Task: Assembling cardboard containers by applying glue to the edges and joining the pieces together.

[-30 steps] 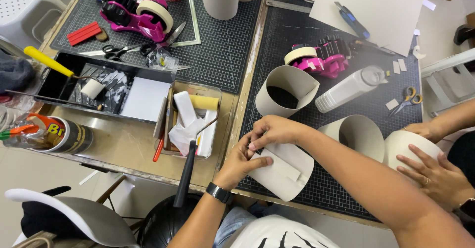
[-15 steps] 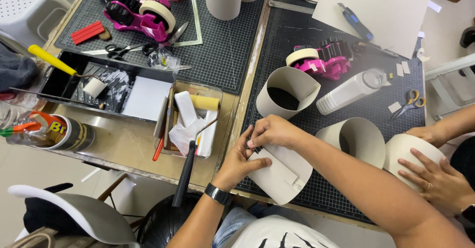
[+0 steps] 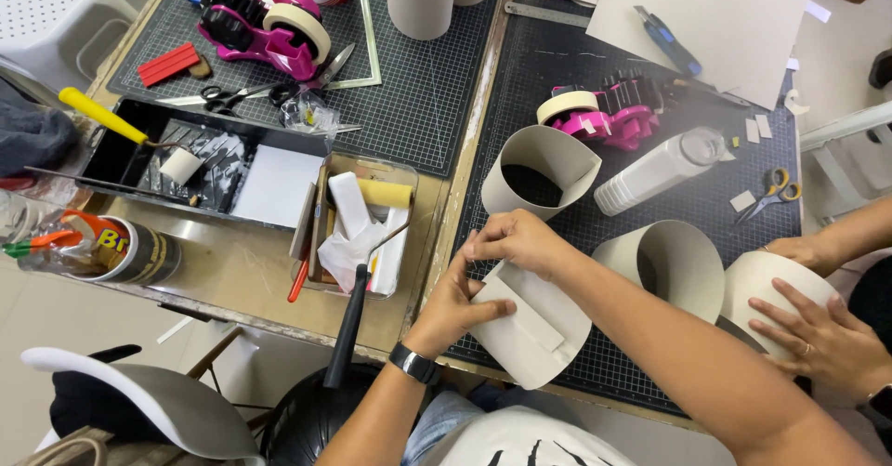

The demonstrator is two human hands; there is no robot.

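Both hands clamp the rolled card tube (image 3: 531, 322): left hand (image 3: 457, 306) braces its wall, right hand (image 3: 518, 240) pinches the seam (keeping the curl closed) at the desk (image 3: 243, 271) edge.

pink tape dispenser (image 3: 609, 118) | white bottle (image 3: 658, 170) | scissors (image 3: 769, 193) | paint tray (image 3: 167, 159)

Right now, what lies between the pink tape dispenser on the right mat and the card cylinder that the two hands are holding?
In the head view, an open card cylinder lies between the pink tape dispenser and the held card cylinder, just above the right hand and left hand.
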